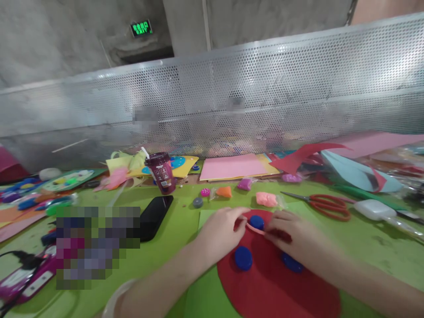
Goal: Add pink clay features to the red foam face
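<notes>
Right of centre in the lower frame, the left hand (223, 229) and right hand (294, 230) hold a thin pink strip (255, 229) between them over a red disc (265, 287) bearing 3 blue caps (243, 258). Left of centre, a black phone (157, 216) lies near a purple cup (162, 174); red-handled scissors (329, 206) lie at the right.

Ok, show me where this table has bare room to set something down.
Bare tabletop shows between the black phone and left forearm, and between the scissors and right forearm. It's crowded at far left with colourful craft pieces, and along the mesh panel with paper.
</notes>
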### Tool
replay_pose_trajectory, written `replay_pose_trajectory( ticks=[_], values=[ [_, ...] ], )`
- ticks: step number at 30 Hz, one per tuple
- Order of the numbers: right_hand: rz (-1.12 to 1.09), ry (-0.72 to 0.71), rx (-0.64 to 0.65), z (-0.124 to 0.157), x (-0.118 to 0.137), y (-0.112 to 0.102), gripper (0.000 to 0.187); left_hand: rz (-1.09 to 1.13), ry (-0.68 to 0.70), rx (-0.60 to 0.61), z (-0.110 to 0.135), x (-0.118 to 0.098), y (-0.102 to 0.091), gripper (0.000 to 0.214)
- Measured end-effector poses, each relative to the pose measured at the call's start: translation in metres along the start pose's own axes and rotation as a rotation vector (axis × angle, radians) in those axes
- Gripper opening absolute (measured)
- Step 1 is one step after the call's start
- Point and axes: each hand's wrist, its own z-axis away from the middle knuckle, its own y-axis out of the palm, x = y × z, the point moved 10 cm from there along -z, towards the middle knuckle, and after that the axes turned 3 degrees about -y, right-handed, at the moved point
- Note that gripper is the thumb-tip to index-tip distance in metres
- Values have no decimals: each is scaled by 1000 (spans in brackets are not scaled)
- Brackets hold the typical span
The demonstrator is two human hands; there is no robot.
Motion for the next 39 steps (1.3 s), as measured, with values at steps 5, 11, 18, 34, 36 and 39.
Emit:
replay_pose_trajectory(
  ticks=[5, 11, 18, 34, 36, 39],
  values=[
    [-46, -18, 29, -1, 0, 0, 21, 39, 6, 3, 2, -4, 0, 34],
    [-89, -24, 8, -5, -3, -1, 17, -13, 29, -10, 4, -9, -1, 36],
    [-134, -7, -19, -5, -9, -2, 16, -43, 72, -9, 5, -11, 1, 37],
    [-165, 86, -1, -5, -15, -2, 12, -56, 96, 21, 5, -14, 1, 45],
    [-171, 57, -20, -4, -14, -4, 12, -83, 180, 5, 7, -24, -1, 44],
    [-167, 30, -41, -3, -13, -6, 12, -135, 327, 22, 14, -40, -1, 45]
  ],
)
